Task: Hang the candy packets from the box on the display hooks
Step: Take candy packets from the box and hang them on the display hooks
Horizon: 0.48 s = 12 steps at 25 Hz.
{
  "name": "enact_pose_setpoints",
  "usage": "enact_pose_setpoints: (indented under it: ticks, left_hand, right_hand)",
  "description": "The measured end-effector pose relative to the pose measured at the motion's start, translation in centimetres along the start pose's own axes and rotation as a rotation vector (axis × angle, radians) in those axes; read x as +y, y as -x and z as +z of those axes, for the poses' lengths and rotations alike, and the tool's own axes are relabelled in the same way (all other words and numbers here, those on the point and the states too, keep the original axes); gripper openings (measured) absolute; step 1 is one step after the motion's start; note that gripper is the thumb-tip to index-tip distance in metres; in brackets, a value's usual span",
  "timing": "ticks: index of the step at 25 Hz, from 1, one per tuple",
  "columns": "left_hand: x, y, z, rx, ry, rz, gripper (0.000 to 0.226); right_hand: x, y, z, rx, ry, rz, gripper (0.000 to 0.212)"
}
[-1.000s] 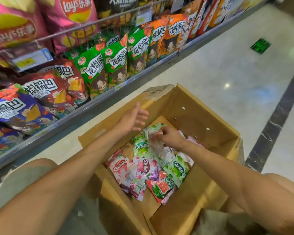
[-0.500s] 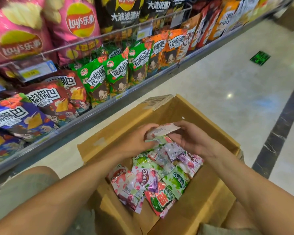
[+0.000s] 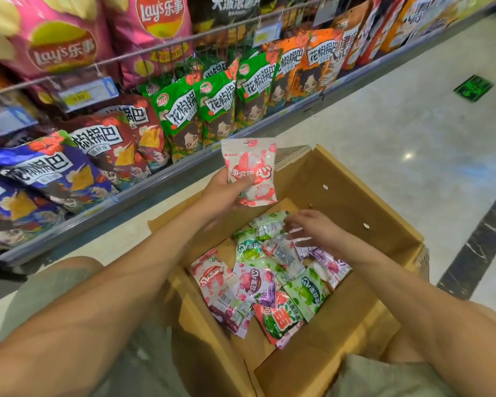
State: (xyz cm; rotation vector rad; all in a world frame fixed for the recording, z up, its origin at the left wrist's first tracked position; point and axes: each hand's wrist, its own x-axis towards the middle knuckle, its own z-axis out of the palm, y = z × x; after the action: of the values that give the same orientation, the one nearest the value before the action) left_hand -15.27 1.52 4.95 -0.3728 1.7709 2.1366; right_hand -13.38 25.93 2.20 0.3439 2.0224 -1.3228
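My left hand (image 3: 224, 191) grips a pink-and-white candy packet (image 3: 251, 167), holding it upright above the far left rim of the open cardboard box (image 3: 364, 202). Several candy packets (image 3: 265, 279) in pink, green, purple and red lie in a loose heap on the box floor. My right hand (image 3: 312, 229) reaches down into the box, its relaxed fingers touching the top packets at the far side of the heap; it holds nothing that I can see.
A low shelf of snack bags (image 3: 181, 116) runs along the left, with crisp bags (image 3: 155, 32) hanging above behind a wire rail and price tags (image 3: 83, 93). Pale polished floor (image 3: 398, 124) stretches to the right, with a dark stripe (image 3: 481, 239). My knees flank the box.
My left hand has lifted the pink packet out and turned it upright. My right hand let go of it and dropped back onto the heap in the box.
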Motion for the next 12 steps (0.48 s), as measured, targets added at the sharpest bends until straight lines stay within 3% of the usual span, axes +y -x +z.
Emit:
enact_pose_setpoints:
  ticks: [4, 6, 10, 12]
  left_hand:
    - [0.2, 0.0, -1.2, 0.066, -0.065, 0.020, 0.039]
    - [0.3, 0.3, -1.4, 0.083, -0.065, 0.027, 0.040]
    - [0.6, 0.5, -2.0, 0.088, -0.076, 0.059, 0.033]
    - [0.8, 0.6, -2.1, 0.096, -0.049, 0.073, 0.026]
  right_hand:
    - [3.9, -2.0, 3.9, -0.204, 0.600, -0.082, 0.020]
    - [5.6, -3.2, 5.9, -0.287, 0.809, -0.063, 0.030]
    - [8.8, -6.1, 9.7, -0.257, 0.901, 0.000, 0.065]
    - [10.6, -7.1, 11.1, -0.214, 0.986, -0.008, 0.073]
